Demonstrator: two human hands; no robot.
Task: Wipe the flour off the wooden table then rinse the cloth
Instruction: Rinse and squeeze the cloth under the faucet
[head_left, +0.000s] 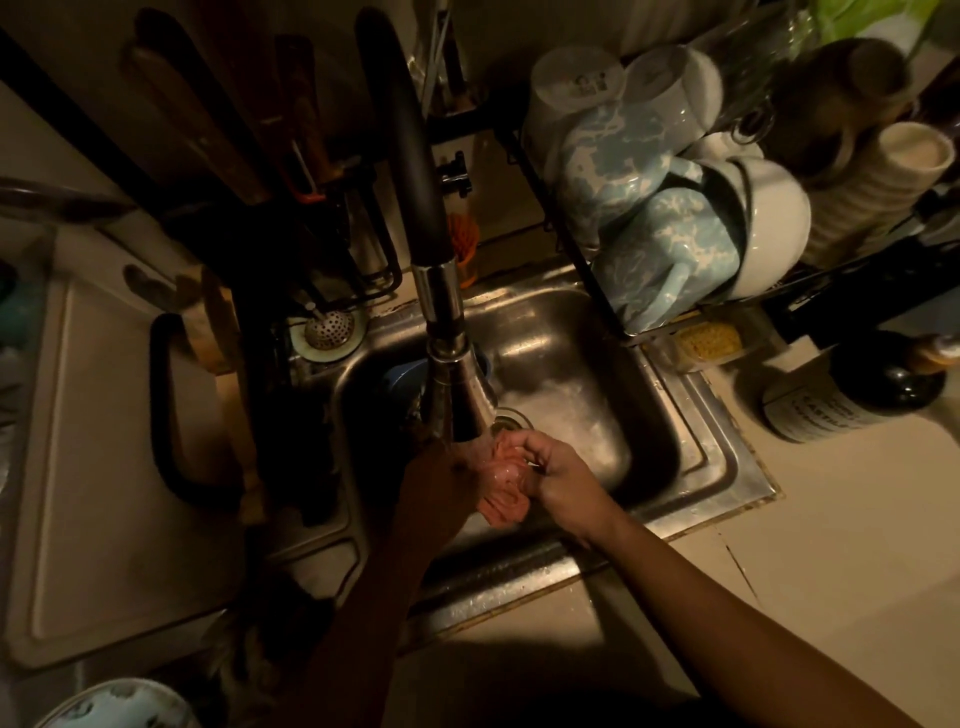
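Note:
A pink cloth (501, 486) is bunched up between both my hands over the steel sink (691, 457). Water runs from the faucet spray head (452, 374) onto the cloth. My left hand (439, 486) grips the cloth's left side in shadow. My right hand (558, 475) grips its right side with the fingers curled round the top. The wooden table is out of view.
A dish rack (670, 208) with blue and white mugs and bowls stands at the back right. A dark soap bottle (852, 395) sits on the counter to the right. A white cutting board (104, 467) lies left of the sink, with utensils hanging behind.

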